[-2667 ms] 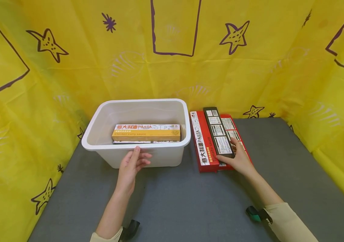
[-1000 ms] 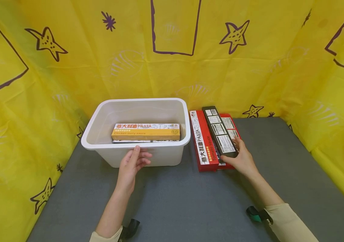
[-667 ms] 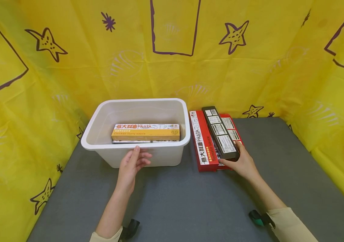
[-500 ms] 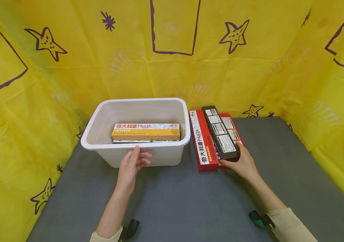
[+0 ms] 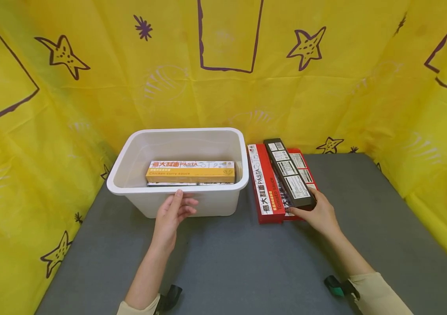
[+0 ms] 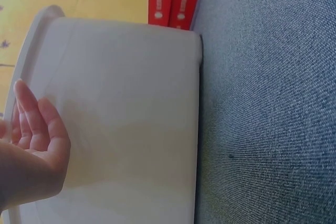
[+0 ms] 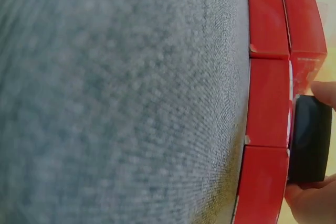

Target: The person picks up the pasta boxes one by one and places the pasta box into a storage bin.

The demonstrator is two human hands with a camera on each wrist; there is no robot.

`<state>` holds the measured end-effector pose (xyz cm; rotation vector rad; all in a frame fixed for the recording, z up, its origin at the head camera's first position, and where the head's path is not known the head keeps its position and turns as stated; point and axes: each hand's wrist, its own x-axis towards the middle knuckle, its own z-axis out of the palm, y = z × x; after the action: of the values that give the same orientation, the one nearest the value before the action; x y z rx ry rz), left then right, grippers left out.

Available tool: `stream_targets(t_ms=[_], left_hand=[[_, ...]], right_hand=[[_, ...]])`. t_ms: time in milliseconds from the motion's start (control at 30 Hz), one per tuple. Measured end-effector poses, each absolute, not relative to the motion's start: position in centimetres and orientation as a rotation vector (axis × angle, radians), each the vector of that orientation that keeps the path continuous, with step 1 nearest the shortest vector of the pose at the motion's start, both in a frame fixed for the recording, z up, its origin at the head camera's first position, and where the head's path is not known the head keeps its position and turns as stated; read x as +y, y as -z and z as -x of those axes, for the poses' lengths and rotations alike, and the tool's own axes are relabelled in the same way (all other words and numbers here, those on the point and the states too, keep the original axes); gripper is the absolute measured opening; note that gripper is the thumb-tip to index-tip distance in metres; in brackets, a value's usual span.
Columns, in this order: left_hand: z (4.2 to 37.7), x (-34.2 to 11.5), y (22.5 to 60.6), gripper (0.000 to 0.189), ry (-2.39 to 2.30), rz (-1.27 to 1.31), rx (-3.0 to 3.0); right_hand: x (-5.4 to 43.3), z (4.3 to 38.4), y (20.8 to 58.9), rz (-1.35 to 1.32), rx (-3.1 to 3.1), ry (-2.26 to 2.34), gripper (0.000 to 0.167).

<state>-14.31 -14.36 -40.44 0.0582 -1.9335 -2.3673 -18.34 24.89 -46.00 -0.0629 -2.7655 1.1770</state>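
My right hand pinches the near end of a black box with white label panels, thumb on one side and fingers on the other. The black box lies slantwise on red pasta boxes; its dark end shows in the right wrist view, close against the red boxes beneath. Left of it, on the stack, is a red tomato sauce pasta box. My left hand has its thumb tip at the front rim of a white tub, other fingers loosely bent outside the wall.
Inside the tub lies a yellow chicken curry sauce pasta box over another box. A grey cloth-covered table lies beneath. Yellow patterned curtains enclose the back and sides. The red boxes stand close to the tub's right wall.
The near end of the black box has swung right with my right hand, showing more of the red boxes beneath. My left hand has stayed at the tub's rim.
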Motion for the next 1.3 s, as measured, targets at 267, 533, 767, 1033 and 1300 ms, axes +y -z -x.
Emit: stream_targets(t_ms=[267, 533, 767, 1033, 1300], left_hand=[[14.3, -14.4, 40.4, 0.049, 2.356, -0.036, -1.945], [14.3, -14.3, 40.4, 0.045, 2.361, -0.058, -1.945], [14.4, -14.3, 40.4, 0.041, 2.357, -0.068, -1.948], [14.3, -14.3, 40.5, 0.044, 2.359, -0.066, -1.947], [14.4, -14.3, 40.6, 0.045, 2.359, -0.056, -1.940]], right_hand=[[25.2, 17.8, 45.2, 0.225, -2.711, -1.303, 0.093], [25.0, 17.9, 44.4, 0.302, -2.484, -1.571, 0.080], [24.9, 18.2, 43.8, 0.333, -2.339, -1.644, 0.075], [24.9, 18.3, 43.2, 0.336, -2.174, -1.720, 0.070], [25.1, 18.4, 42.4, 0.285, -1.923, -1.853, 0.063]])
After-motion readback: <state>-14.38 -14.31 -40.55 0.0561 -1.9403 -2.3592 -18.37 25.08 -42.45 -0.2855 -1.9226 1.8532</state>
